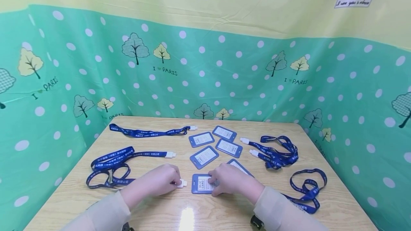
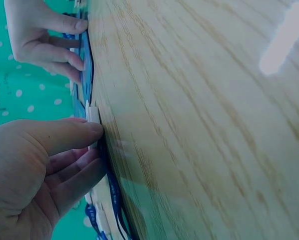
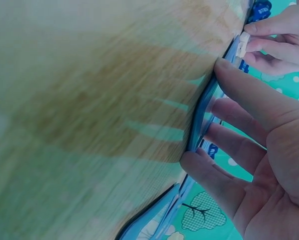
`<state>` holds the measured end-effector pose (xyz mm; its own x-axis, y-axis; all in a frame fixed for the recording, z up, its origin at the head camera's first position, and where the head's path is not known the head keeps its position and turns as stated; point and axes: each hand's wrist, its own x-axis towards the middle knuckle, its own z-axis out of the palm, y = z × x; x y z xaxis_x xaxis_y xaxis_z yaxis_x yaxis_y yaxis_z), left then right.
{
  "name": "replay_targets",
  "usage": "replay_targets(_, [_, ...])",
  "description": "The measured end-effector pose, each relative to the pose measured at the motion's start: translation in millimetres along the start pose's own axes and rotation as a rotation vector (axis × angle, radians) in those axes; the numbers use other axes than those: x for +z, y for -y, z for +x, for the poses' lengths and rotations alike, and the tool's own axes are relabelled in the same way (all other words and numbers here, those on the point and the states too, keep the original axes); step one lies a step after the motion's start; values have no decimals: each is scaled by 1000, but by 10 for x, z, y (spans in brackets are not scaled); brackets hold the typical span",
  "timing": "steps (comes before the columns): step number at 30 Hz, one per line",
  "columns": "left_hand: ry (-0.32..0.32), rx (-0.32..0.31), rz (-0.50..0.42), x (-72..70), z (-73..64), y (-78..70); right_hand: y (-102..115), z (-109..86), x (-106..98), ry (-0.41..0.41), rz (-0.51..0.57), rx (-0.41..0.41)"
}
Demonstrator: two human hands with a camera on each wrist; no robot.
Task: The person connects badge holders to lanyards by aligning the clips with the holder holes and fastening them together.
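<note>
My left hand (image 1: 162,181) pinches the white plastic clip (image 1: 182,183) of a blue lanyard (image 1: 125,181) between thumb and fingers, low over the wooden table. Just to the right, a blue ID card holder (image 1: 196,184) lies flat, its slotted end facing the clip. A small gap separates the two in the head view. My right hand (image 1: 228,180) grips this holder, with thumb and fingers at its edges, as the right wrist view shows; its far end is hidden. Behind that hand, another card holder (image 1: 239,165) is partly covered.
Several blue card holders (image 1: 204,157) lie at the table's middle. More lanyards with white clips rest at left, such as one lanyard (image 1: 112,159), and at right, like another lanyard (image 1: 279,156). A looped lanyard (image 1: 309,191) lies front right. A patterned curtain (image 1: 205,74) encloses the table.
</note>
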<state>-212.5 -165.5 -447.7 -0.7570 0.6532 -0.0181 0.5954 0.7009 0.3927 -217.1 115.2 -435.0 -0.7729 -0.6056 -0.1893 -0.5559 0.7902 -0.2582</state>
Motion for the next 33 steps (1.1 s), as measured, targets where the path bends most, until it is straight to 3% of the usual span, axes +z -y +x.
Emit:
replay_targets(9, [-4, 25, 24, 14, 37, -37, -15, 5, 16, -7, -7, -7])
replay_targets(33, [-20, 20, 41, 56, 79, -94, 5, 5, 4, 15, -15, 5])
